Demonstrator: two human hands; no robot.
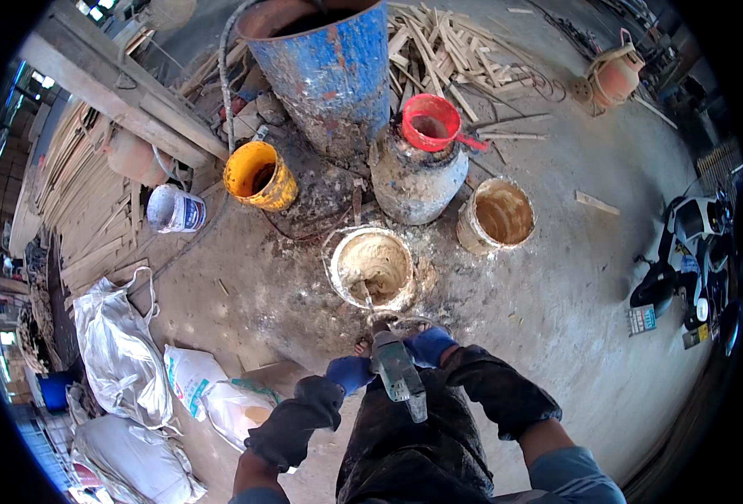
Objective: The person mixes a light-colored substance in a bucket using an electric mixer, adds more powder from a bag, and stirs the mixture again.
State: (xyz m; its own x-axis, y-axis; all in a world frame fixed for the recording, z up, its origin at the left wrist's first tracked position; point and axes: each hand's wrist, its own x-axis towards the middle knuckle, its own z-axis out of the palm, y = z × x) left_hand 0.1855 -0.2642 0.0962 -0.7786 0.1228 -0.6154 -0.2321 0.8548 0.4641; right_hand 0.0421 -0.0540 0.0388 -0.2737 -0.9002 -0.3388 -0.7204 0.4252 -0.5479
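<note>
A grey-green mixing drill [399, 370] is held low in front of my legs, between my two blue-gloved hands. My left hand [350, 374] is closed at its left side, and my right hand [428, 345] grips it on the right; the fingers are partly hidden. From the drill a metal shaft [367, 294] runs down into a white bucket [335, 287]. Thick beige paste [370, 252] fills much of that bucket, with a dip around the shaft; the shaft's lower end is sunk out of sight. Dark sleeve covers wrap both forearms.
Beyond the bucket stand a blue barrel [325, 84], a squat crusted container [417, 185] with a red dipper [430, 122] on top, a yellow bucket [259, 176] and a paste-stained bucket [496, 216]. White sacks [123, 353] lie left. A motorbike [690, 252] stands right.
</note>
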